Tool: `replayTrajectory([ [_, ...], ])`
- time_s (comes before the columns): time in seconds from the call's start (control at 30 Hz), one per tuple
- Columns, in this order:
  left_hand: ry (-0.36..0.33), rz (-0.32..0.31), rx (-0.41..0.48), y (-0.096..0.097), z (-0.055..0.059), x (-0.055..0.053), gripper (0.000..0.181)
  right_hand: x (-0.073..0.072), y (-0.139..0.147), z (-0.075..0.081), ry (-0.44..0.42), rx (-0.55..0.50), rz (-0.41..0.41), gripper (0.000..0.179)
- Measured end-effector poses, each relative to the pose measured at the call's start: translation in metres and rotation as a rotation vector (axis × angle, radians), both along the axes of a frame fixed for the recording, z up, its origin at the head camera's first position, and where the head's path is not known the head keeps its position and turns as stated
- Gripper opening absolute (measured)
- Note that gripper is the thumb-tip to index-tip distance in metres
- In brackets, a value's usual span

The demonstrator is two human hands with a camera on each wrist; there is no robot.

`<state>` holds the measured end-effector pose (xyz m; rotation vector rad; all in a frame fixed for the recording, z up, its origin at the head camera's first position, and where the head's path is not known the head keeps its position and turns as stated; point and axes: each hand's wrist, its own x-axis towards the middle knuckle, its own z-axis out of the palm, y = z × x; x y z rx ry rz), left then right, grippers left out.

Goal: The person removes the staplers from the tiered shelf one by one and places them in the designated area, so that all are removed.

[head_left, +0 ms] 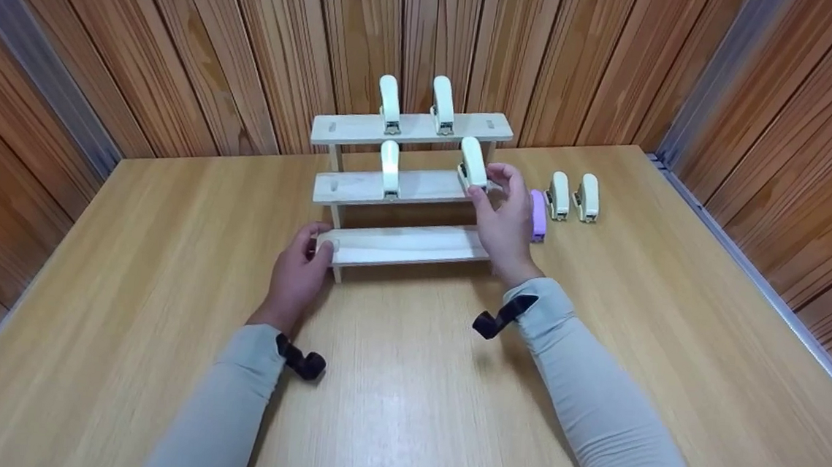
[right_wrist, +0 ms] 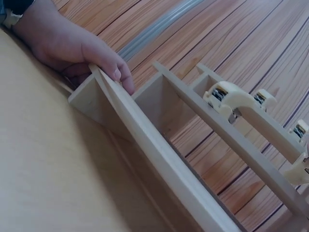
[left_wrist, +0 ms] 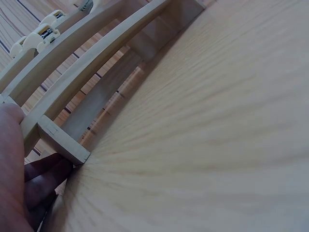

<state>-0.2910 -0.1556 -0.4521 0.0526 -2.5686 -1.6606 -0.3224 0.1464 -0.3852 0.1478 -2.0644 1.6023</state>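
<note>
I had my left hand (head_left: 298,273) gripping the low left end of the three-tier wooden rack (head_left: 400,245) at frame centre to steady it, while my right hand (head_left: 502,221) pinched a white stapler (head_left: 473,163) onto its middle shelf.

My head camera looks forward and down over the whole bench (head_left: 165,260), taking in the stepped wooden rack (head_left: 404,189) from a little way off. My left wrist camera sits low at the bench surface, very near the rack's (left_wrist: 63,142) lower left corner. My right wrist camera looks leftward along the rack's (right_wrist: 159,159) bottom step from close by. All three share it.
</note>
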Motion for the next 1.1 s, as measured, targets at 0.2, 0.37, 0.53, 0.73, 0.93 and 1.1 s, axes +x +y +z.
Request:
replayTrajectory([
  [0.2,-0.010,0.006,-0.010,-0.002,0.003,0.000,0.036,-0.002,0.016,-0.003,-0.007,0.009,-0.007,0.040],
  [0.37,-0.011,0.016,-0.009,-0.004,0.004,0.001,0.035,-0.003,0.031,-0.006,-0.023,-0.029,0.017,0.040],
  [0.53,0.009,0.013,-0.002,-0.005,0.002,0.003,0.037,-0.003,0.047,-0.009,0.026,-0.046,-0.005,0.037],
  [0.73,0.021,0.016,0.007,-0.005,0.001,0.003,0.036,-0.003,0.066,-0.012,-0.003,-0.103,-0.016,0.035],
  [0.93,-0.003,0.007,0.029,-0.003,0.000,0.003,0.038,-0.002,0.093,-0.014,-0.062,-0.043,-0.091,0.037],
  [1.1,0.009,-0.001,0.033,0.002,-0.001,0.002,0.037,0.001,0.117,-0.015,-0.152,-0.049,-0.162,0.040],
])
